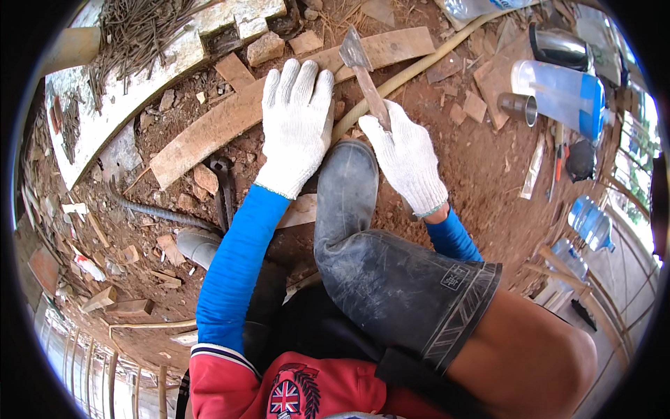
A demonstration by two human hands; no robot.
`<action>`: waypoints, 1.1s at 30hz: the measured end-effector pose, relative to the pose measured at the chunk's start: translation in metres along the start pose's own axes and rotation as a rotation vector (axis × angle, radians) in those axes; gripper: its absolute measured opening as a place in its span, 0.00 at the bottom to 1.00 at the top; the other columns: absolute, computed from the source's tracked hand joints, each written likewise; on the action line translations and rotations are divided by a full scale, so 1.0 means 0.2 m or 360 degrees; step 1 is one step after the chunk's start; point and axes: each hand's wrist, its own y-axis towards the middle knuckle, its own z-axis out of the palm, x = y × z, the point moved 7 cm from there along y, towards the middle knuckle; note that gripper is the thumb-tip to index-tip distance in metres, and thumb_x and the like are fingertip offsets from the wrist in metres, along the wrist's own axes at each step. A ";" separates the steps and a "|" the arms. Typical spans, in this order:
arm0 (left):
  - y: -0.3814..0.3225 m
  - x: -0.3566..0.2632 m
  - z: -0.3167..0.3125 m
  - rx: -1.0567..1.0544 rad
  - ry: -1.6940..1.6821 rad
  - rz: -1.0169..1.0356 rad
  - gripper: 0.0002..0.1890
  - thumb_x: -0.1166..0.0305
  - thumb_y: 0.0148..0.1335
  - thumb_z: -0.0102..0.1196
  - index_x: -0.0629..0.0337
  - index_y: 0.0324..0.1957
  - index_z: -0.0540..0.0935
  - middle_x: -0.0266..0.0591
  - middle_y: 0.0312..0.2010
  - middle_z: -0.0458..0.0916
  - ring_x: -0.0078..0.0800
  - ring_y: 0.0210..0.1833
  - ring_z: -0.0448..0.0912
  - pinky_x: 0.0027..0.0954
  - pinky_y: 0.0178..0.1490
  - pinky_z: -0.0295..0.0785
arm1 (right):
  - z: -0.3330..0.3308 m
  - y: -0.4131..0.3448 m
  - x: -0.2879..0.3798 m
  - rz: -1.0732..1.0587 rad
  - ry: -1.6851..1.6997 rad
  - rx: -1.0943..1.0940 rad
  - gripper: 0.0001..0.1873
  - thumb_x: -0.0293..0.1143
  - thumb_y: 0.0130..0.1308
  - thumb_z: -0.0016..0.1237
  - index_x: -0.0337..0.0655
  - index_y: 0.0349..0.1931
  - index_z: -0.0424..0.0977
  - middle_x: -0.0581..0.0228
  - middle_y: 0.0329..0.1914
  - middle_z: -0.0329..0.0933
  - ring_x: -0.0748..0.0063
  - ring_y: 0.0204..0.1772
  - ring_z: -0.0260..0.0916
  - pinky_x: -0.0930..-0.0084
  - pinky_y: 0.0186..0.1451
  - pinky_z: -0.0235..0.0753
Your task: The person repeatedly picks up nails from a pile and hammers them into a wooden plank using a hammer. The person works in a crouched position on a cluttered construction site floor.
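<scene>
My left hand (298,118), in a white knitted glove, lies flat on a long wooden board (209,137) on the dirt, its fingers pointing away from me. My right hand (405,149), gloved the same way, grips the wooden handle of a hatchet-like hand tool (372,94). The tool's grey metal head is raised and overlaps the board's far part in the picture. Whether it touches the board I cannot tell. A yellowish hose (408,78) runs beside the board, passing between my hands. My black rubber boot (348,178) stands close to both hands.
Long-handled pincers (224,183) and a curved rebar piece (162,212) lie left. A white slab (125,99) holds many nails (136,36). At right are a plastic jug (555,94), a metal cup (518,108) and a water bottle (590,222). Wood scraps (130,308) litter the dirt.
</scene>
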 end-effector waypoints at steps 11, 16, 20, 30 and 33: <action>-0.01 -0.02 0.00 -0.0003 0.0055 0.0056 0.26 0.65 0.69 0.71 0.49 0.69 0.87 0.54 0.73 0.81 0.59 0.79 0.74 0.66 0.86 0.62 | -0.05 -0.04 0.02 0.0029 0.0063 -0.0022 0.31 0.50 0.85 0.57 0.33 0.74 0.77 0.41 0.43 0.90 0.50 0.43 0.92 0.59 0.48 0.86; 0.00 -0.03 0.02 0.0078 0.0183 0.0074 0.25 0.64 0.69 0.71 0.49 0.68 0.88 0.54 0.73 0.80 0.59 0.79 0.75 0.66 0.85 0.64 | -0.11 -0.09 0.10 -0.0070 0.0144 -0.0062 0.33 0.55 0.83 0.59 0.33 0.70 0.77 0.39 0.40 0.90 0.36 0.43 0.92 0.50 0.46 0.88; -0.01 -0.03 0.01 0.0028 0.0123 0.0090 0.25 0.65 0.69 0.70 0.49 0.68 0.88 0.53 0.72 0.80 0.58 0.78 0.75 0.66 0.85 0.64 | -0.04 -0.03 0.06 -0.0041 -0.0146 0.0087 0.32 0.54 0.83 0.60 0.33 0.70 0.77 0.39 0.38 0.90 0.37 0.43 0.92 0.50 0.46 0.88; 0.00 -0.03 0.01 0.0038 0.0112 0.0035 0.24 0.65 0.72 0.68 0.52 0.69 0.87 0.55 0.72 0.80 0.59 0.79 0.73 0.67 0.86 0.62 | -0.04 -0.03 0.08 -0.0247 -0.0135 -0.0080 0.34 0.54 0.84 0.58 0.30 0.71 0.76 0.37 0.38 0.89 0.37 0.43 0.92 0.50 0.43 0.88; 0.00 -0.05 0.01 0.0039 0.0106 0.0041 0.24 0.65 0.73 0.67 0.52 0.69 0.87 0.56 0.72 0.80 0.60 0.79 0.73 0.67 0.85 0.62 | -0.01 -0.02 0.05 -0.0246 -0.0139 -0.0102 0.32 0.55 0.85 0.56 0.30 0.67 0.77 0.37 0.36 0.88 0.35 0.40 0.90 0.48 0.41 0.87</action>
